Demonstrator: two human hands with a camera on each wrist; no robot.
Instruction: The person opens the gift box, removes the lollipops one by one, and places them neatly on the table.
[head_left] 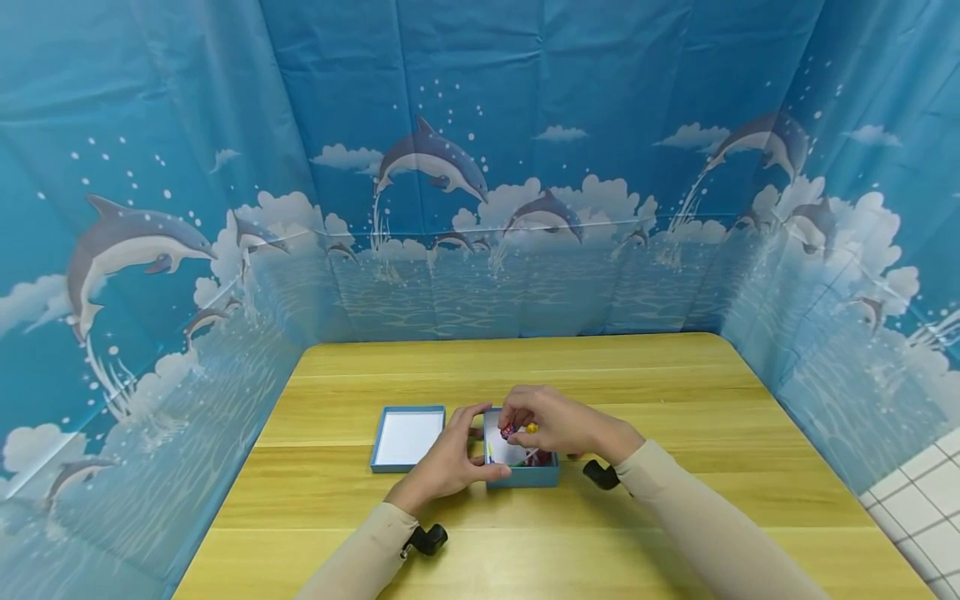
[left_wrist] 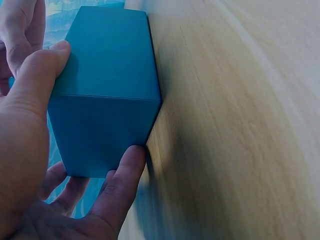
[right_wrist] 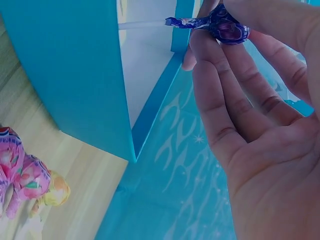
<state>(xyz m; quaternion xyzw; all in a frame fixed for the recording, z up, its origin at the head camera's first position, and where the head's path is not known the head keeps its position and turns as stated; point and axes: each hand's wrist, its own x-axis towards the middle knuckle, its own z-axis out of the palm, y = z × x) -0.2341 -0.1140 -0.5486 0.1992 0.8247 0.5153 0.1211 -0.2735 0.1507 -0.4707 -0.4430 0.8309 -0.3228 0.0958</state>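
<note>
Head view: one smooth blue cardboard box (head_left: 525, 477) sits mid-table (head_left: 675, 392), left hand (head_left: 447, 462) gripping its sides. Right hand (head_left: 558, 423) pinches one crinkly purple-wrapped lollipop (right_wrist: 222, 25) above it. One flat lid (head_left: 407, 437) lies at nine o'clock.

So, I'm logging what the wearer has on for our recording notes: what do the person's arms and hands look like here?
Both arms are covered in close-fitting beige long sleeves, left sleeve and right sleeve, ending at the wrists. The left hand and right hand are bare, with no gloves; no rings or watch are visible. A small black device sits at each wrist, left wrist mount and right wrist mount.
</note>
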